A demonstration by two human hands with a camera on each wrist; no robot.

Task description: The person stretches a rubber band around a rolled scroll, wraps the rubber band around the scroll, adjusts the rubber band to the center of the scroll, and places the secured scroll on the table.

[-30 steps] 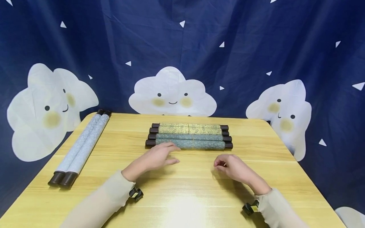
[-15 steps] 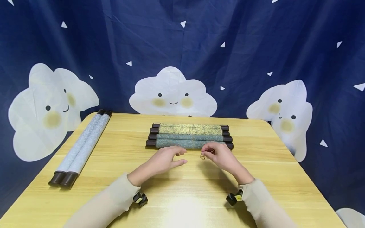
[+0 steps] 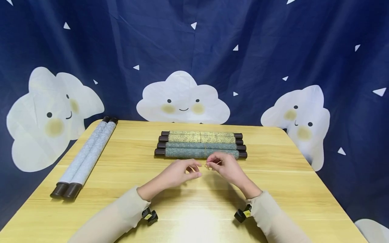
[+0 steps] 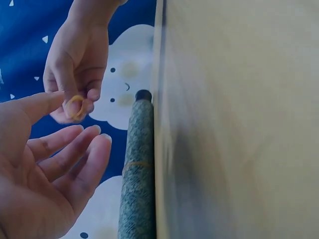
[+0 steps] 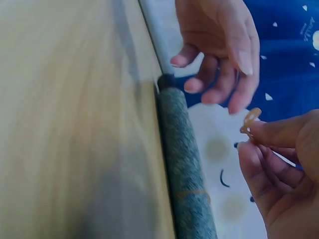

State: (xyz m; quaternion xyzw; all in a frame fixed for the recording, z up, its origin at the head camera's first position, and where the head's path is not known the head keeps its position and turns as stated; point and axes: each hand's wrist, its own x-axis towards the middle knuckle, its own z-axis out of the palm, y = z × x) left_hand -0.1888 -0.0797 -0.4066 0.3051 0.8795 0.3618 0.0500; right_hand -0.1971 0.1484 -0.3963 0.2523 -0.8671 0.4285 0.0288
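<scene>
Between thumb and fingertips my right hand (image 3: 229,170) pinches a small tan rubber band (image 5: 252,117), seen as a loop in the left wrist view. My left hand (image 3: 179,172) faces it with relaxed, slightly bent fingers and holds nothing; its fingertips are close to the band. Both hands are over the table just in front of a green patterned scroll pair (image 3: 188,153) with dark end knobs, bound by a thin band around its middle. Right behind that lies a yellow patterned scroll pair (image 3: 185,138), also banded at the middle.
Two longer pale grey-blue scrolls (image 3: 88,153) lie side by side along the left of the wooden table (image 3: 279,155). A dark blue curtain (image 3: 258,40) with white clouds hangs behind the table.
My right hand has moved left and slightly up with the rubber band, toward my left hand. The left hand has shifted a little right and nearer. The scrolls stay put.
</scene>
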